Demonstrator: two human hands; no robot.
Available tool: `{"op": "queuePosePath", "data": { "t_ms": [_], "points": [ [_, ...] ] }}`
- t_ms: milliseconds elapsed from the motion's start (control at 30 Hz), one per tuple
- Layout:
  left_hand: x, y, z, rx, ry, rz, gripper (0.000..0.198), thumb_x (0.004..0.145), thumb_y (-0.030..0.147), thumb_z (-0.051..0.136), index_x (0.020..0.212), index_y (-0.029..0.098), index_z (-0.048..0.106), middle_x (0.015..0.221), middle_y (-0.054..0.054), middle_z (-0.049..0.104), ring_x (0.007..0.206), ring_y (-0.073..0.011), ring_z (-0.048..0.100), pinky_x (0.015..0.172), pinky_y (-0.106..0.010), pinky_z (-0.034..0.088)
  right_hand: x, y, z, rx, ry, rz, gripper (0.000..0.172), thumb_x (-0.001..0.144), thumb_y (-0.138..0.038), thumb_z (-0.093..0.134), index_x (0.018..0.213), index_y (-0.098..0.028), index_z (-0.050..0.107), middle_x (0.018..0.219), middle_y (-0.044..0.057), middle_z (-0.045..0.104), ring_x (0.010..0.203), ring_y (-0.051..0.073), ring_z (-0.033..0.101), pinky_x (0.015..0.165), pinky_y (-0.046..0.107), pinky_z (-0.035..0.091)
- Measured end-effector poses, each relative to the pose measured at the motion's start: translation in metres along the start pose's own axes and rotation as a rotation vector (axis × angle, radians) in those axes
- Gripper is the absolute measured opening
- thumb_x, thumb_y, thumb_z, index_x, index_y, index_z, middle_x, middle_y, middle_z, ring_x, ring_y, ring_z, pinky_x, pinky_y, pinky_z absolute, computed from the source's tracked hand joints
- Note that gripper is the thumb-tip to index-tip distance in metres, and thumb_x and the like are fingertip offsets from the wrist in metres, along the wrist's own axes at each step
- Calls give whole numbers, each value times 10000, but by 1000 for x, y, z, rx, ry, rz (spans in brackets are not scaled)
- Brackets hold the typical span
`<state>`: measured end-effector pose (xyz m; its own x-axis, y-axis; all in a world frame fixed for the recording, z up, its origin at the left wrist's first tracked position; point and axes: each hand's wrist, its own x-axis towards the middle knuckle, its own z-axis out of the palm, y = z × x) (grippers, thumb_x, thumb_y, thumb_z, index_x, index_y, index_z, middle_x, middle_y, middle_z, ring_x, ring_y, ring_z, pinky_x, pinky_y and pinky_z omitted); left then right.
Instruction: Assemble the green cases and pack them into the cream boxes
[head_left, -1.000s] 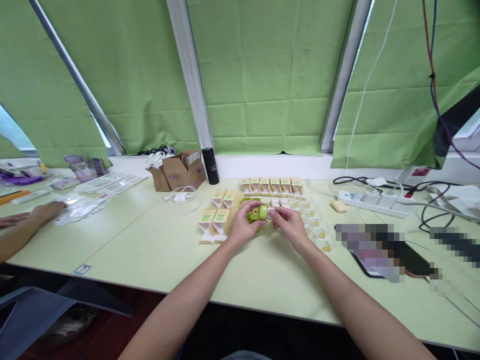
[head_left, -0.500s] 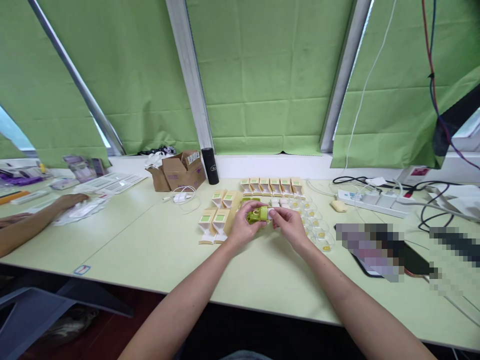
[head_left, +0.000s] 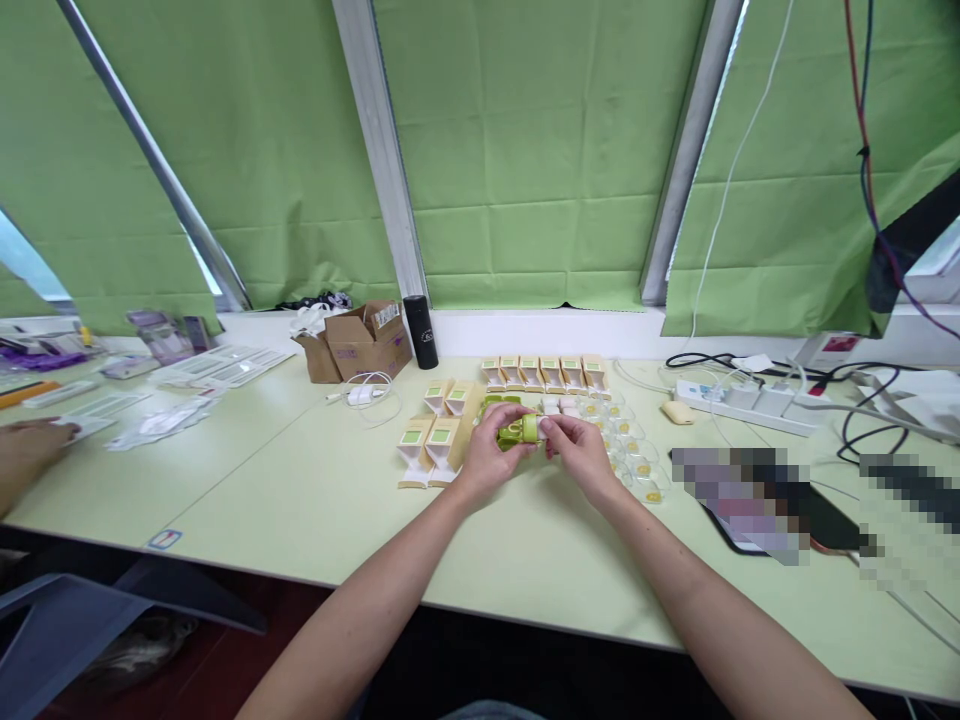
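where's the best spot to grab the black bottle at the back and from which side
Probably around mid-body, coming from the front right: the black bottle is a standing cylinder, with the cardboard box close on its left and the white ledge behind.

The left hand and right hand are bare. The left forearm and right forearm, bare too, taper evenly. A curved sliver of grey-blue cloth, perhaps part of a garment, shows at the bottom edge.
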<state>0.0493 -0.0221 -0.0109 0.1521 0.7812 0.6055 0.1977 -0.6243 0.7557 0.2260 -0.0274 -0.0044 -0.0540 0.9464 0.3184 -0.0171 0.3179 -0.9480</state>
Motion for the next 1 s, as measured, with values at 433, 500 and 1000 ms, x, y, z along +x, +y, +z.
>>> {"op": "queuePosePath", "data": {
  "t_ms": [433, 500, 1000],
  "points": [
    [-2, 0, 0, 60, 21, 32, 473, 756, 99, 843, 1189, 257, 734, 1237, -73, 619, 1207, -247, 646, 1123, -468, 549, 1, 0, 1, 37, 30, 15, 644, 730, -829, 743, 771, -186, 747, 543, -8, 589, 511, 167, 553, 546, 306, 469],
    [-2, 0, 1, 56, 21, 27, 467, 761, 100, 840, 1189, 256, 733, 1239, -74, 622, 1208, -249, 647, 1126, -475, 548, 0, 1, 2, 34, 27, 18, 639, 735, -821, 748, 776, -184, 750, 547, -5, 597, 513, 167, 559, 548, 304, 469],
    [-3, 3, -1, 81, 9, 37, 473, 790, 55, 763, 1211, 267, 722, 1249, -80, 637, 1198, -253, 649, 1080, -447, 553, -2, 11, 7, 165, 11, -11, 649, 774, -690, 810, 1202, -203, 766, 766, 4, 702, 573, 153, 598, 587, 328, 574]
  ]
}}
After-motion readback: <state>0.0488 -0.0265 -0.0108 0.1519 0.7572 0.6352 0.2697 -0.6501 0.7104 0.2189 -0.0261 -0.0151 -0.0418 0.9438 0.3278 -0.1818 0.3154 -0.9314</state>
